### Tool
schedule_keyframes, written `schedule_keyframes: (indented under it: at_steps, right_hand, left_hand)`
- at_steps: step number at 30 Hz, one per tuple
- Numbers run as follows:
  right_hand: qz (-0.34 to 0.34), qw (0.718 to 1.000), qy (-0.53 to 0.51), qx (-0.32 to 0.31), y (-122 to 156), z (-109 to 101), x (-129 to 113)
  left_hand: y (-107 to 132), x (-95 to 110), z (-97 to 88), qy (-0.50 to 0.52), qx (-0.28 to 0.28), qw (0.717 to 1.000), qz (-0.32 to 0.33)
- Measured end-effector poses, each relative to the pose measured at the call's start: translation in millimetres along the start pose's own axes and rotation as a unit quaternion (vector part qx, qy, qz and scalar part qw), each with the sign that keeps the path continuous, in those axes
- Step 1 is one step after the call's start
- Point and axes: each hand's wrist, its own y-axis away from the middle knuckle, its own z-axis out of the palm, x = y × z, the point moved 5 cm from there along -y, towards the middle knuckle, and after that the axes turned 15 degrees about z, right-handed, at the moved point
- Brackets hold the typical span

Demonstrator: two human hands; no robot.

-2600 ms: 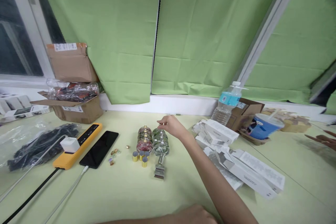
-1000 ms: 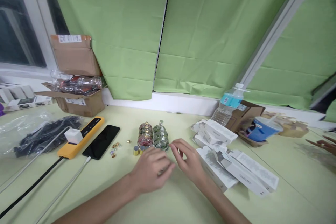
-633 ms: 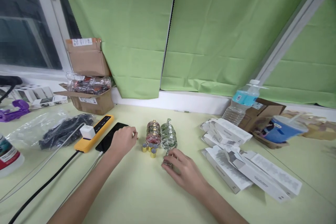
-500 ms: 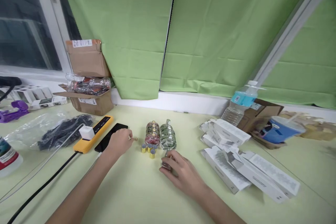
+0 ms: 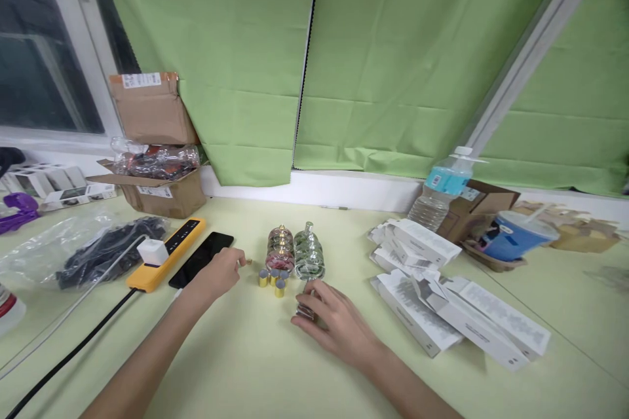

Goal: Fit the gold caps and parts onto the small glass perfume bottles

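My left hand (image 5: 222, 273) is beside the black phone (image 5: 201, 259), its fingers closed at the tips. A small gold-coloured piece (image 5: 249, 262) is at those fingertips, too small to name. My right hand (image 5: 334, 319) curls around a small stack of dark, shiny banded pieces (image 5: 304, 311) low over the table, partly hidden by the fingers. Just beyond it stand a reddish ribbed glass-like stack (image 5: 280, 250) with a gold tip and a greenish one (image 5: 309, 254) with a clear tip. Several short yellow cylinders (image 5: 280, 287) with grey-blue tops cluster in front of the reddish stack.
At left lie a yellow power strip (image 5: 147, 277) with a white plug, cables and a bagged dark item (image 5: 113, 252). An open cardboard box (image 5: 162, 195) stands behind. White cartons (image 5: 417, 317), a water bottle (image 5: 437, 193) and a blue cup (image 5: 518, 237) are at right.
The view has shifted slightly, moving the scene left in the picture. Both hands keep nearly the same places, with the right hand still around the dark stack.
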Motion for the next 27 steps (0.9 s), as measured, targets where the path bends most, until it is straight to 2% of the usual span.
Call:
schedule_keyframes:
  at_steps: [3, 6, 7, 9, 12, 14, 17, 20, 22, 27]
  right_hand:
    - [-0.011, 0.999, 0.028, 0.013, 0, -1, -3]
    - [-0.014, 0.999, 0.039, 0.013, 0, 1, -5]
    - [-0.013, 0.999, 0.039, 0.011, 0, 2, -5]
    - [-0.013, 0.999, 0.039, 0.009, -1, 4, -5]
    - [-0.017, 0.999, 0.049, 0.003, -2, 6, -6]
    - [-0.021, 0.998, 0.059, -0.003, -3, 6, -7]
    - [-0.028, 0.998, 0.064, -0.007, -2, 7, -10]
    - [-0.034, 0.997, 0.065, -0.01, -3, 8, -11]
    - [-0.036, 0.997, 0.07, -0.016, -3, 10, -11]
    - [-0.046, 0.996, 0.074, -0.033, -4, 13, -9]
  left_hand:
    - [0, 3, -5.1, 0.008, 0.005, 1.0, -0.007]
    - [-4, 16, -25.1, 0.044, 0.068, 0.997, -0.007]
    - [-6, 26, -34.9, 0.063, 0.096, 0.993, 0.014]
    - [-14, 59, -54.5, 0.12, 0.138, 0.978, 0.097]
    - [-31, 112, -70.8, 0.201, 0.146, 0.947, 0.204]
    - [-48, 136, -69.7, 0.225, 0.152, 0.933, 0.235]
    - [-79, 152, -53.3, 0.225, 0.161, 0.926, 0.255]
    - [-104, 152, -31.0, 0.202, 0.136, 0.932, 0.269]
    - [-112, 150, -21.4, 0.174, 0.124, 0.937, 0.278]
    - [-114, 147, -15.0, 0.112, 0.111, 0.94, 0.304]
